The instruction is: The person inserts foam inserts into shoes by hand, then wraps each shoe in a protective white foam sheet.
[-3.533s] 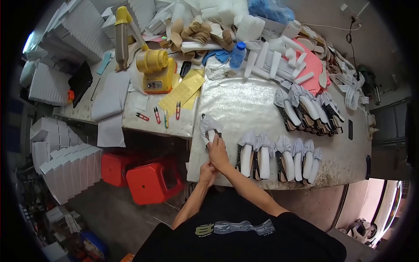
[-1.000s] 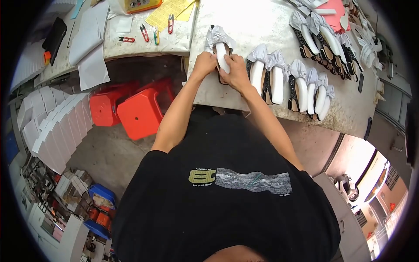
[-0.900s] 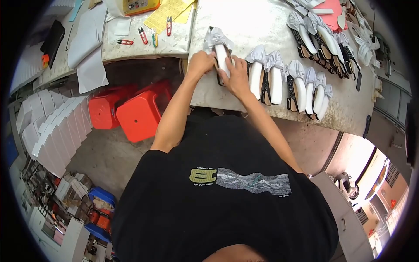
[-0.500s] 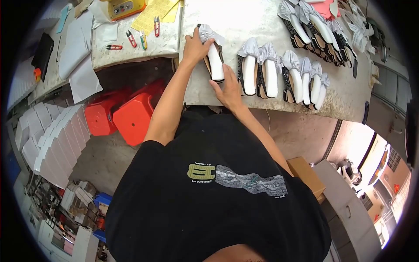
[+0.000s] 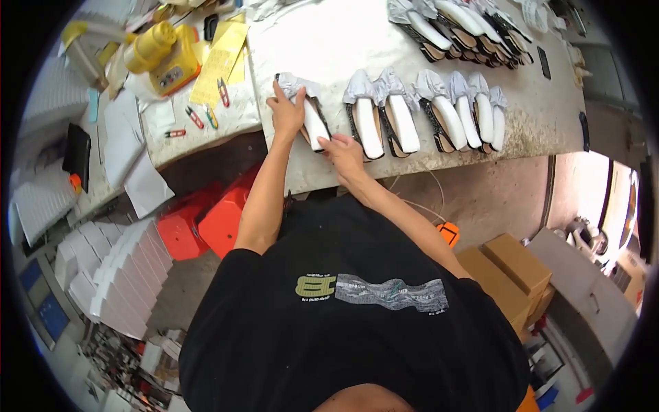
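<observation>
A sandal with a dark glittery edge lies on the table, a white padded strip along its length and crumpled pale paper at its far end. My left hand grips that far end, thumb and fingers on either side of the paper. At the near end, the fingers of my right hand are pinched on the sandal's edge. To the right rests a pair of similar sandals, also with white strips and paper. Beyond that pair, several more stand close together in a row.
A heap of more sandals occupies the far right of the table. On the left are red-handled thread snips, yellow sheets and a yellow machine. Red stools stand below; cardboard boxes sit at right.
My right hand's fingers, spread beside the sandal before, are now closed on its near end. My left hand stays at the far end. The camera view has shifted, showing more of the left side.
</observation>
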`<state>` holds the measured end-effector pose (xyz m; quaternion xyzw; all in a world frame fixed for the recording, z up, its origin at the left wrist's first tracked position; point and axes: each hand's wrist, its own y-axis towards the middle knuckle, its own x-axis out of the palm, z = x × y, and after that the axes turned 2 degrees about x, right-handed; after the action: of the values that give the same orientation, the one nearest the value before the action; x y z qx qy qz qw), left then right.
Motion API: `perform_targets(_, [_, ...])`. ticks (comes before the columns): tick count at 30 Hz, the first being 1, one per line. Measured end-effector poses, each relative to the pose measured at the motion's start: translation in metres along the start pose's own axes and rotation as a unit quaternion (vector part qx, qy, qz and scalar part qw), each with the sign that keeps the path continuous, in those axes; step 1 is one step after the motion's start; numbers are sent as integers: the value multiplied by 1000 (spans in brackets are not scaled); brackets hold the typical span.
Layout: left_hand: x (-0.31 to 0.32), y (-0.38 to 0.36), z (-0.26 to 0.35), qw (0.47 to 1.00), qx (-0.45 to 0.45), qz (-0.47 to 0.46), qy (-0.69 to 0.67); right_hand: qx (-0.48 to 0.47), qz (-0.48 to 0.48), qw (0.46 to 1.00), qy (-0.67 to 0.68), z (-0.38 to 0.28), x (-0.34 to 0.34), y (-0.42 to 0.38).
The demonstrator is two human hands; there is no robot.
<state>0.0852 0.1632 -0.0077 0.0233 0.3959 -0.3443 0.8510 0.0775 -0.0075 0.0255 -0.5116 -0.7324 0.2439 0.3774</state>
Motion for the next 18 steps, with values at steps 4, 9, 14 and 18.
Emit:
perform_targets(4, [8,-8,-11,1000,-3,-8,9,-69,-32,995,-68,16,-17,5])
perform_targets(9, [6,2,-15,1000,20,12,14,-168,-36,955,-241,2,-9,5])
perform_targets(14, [8,-6,0,999,45,12,8,-222,32,897,-381,-19,-18,-33])
perform_targets(18, [35,-31,23,992,88,-73,44,-360,12,831,-424,-64,-52,-66])
